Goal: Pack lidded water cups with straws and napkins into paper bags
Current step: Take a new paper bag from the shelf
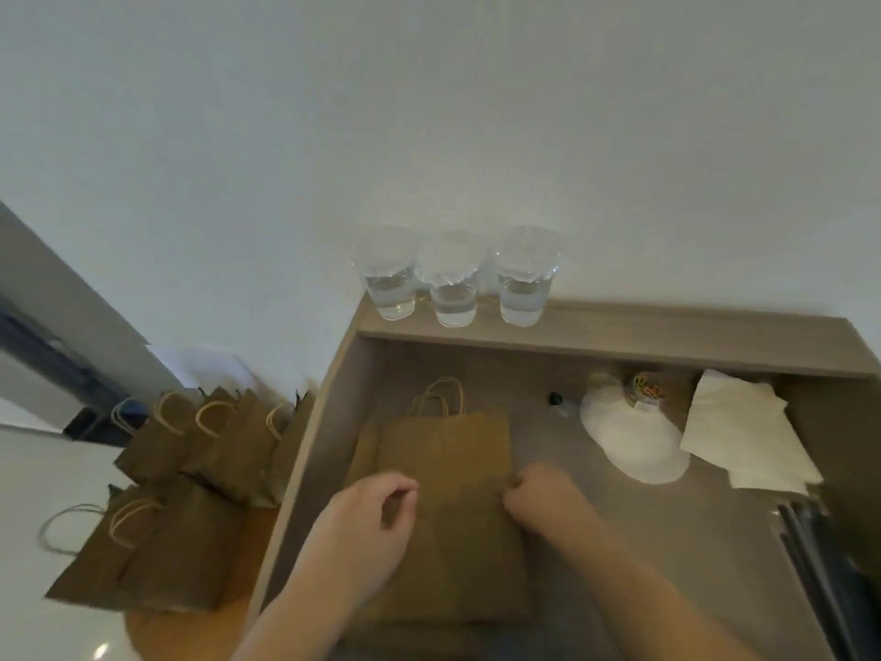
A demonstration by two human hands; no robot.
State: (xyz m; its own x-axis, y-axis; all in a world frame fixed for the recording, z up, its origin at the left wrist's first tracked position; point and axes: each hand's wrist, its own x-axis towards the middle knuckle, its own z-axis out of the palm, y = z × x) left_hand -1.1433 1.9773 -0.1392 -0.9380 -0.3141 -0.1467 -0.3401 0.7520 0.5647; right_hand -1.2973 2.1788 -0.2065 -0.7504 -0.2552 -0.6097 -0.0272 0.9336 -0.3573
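Observation:
A flat brown paper bag [448, 450] with twine handles lies on top of a stack of like bags on the desk. My left hand [376, 522] rests on its left side with fingers curled at the paper. My right hand [543, 493] pinches its right edge. Three clear lidded cups of water [455, 283] stand in a row on the raised back ledge. A pile of white napkins [748, 431] lies at the right. Dark straws [810, 555] lie by the desk's right edge.
Several filled brown bags [200, 446] stand on a round wooden stool at the left, below the desk. A white stack of lids [629, 441] with a small printed jar [646, 391] on it sits near the back. The wall stands close behind the ledge.

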